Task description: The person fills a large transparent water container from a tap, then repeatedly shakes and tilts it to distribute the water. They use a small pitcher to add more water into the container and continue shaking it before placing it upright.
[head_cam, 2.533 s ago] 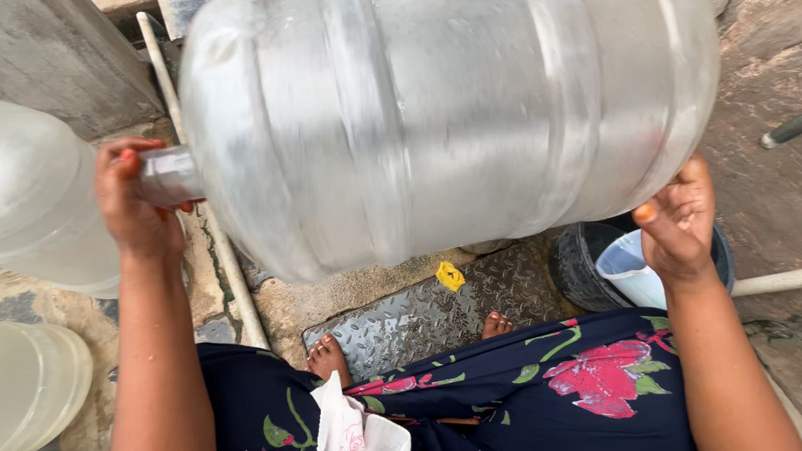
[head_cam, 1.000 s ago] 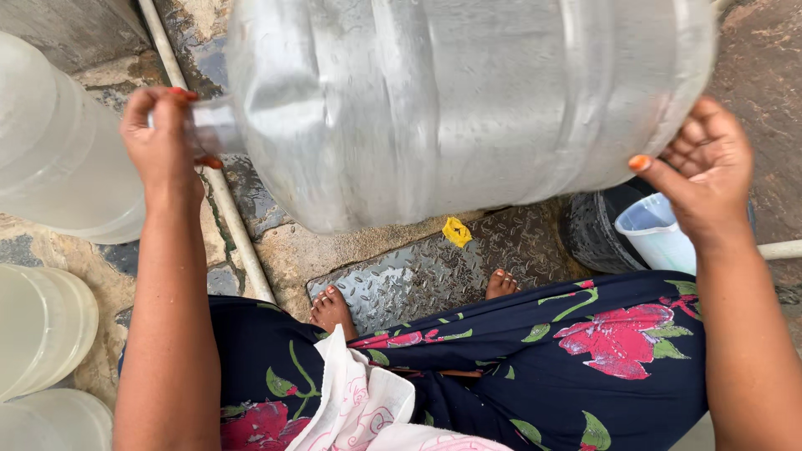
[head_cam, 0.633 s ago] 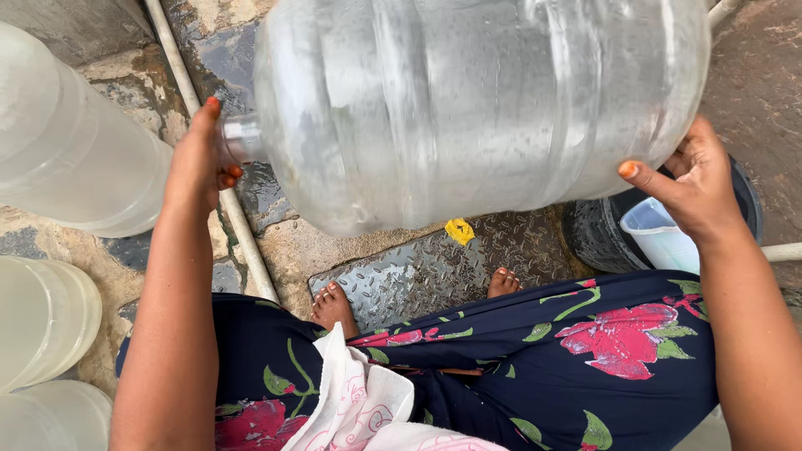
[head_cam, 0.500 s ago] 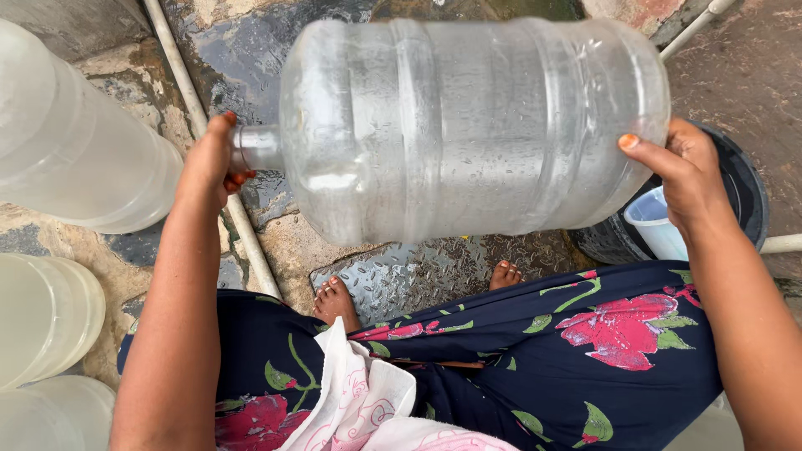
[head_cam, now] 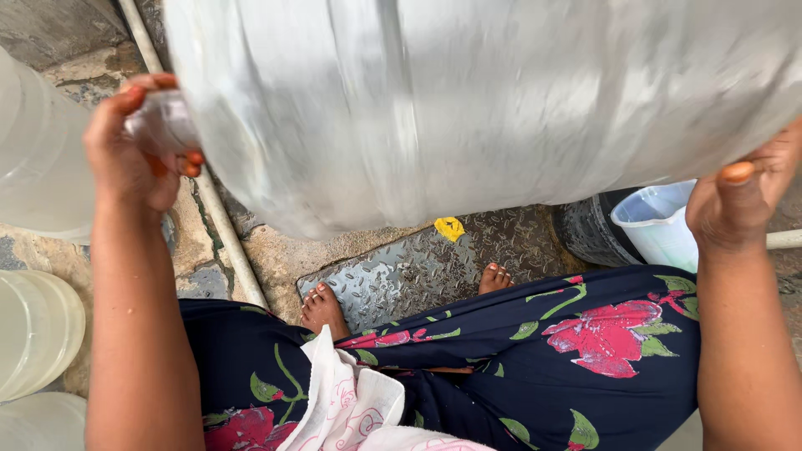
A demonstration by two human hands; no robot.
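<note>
A large clear water jug (head_cam: 501,100) is held sideways in the air, close under the camera and blurred, well above a patterned metal plate (head_cam: 418,271) on the ground; the left hand (head_cam: 134,159) is at the jug's neck, its fingers (head_cam: 188,159) curled and clamped round the narrow mouth; the right hand (head_cam: 739,196) props the jug's base end, thumb pressed on the wall, the other fingers hidden behind it, so how they lie cannot be told. The step in hand looks like shaking or rinsing the jug while it is carried level; the blur fits a swinging body. Any next move calls for a firm hold at the neck and steady support under the base, since the smooth round wall could slip. Below the jug, bare feet (head_cam: 322,305) stand on the metal plate; right of the plate sits a dark bucket (head_cam: 589,234) with a pale plastic mug (head_cam: 656,225) in it; left of the plate runs a thin pipe (head_cam: 225,234), with more pale jugs (head_cam: 38,330) beyond it.
</note>
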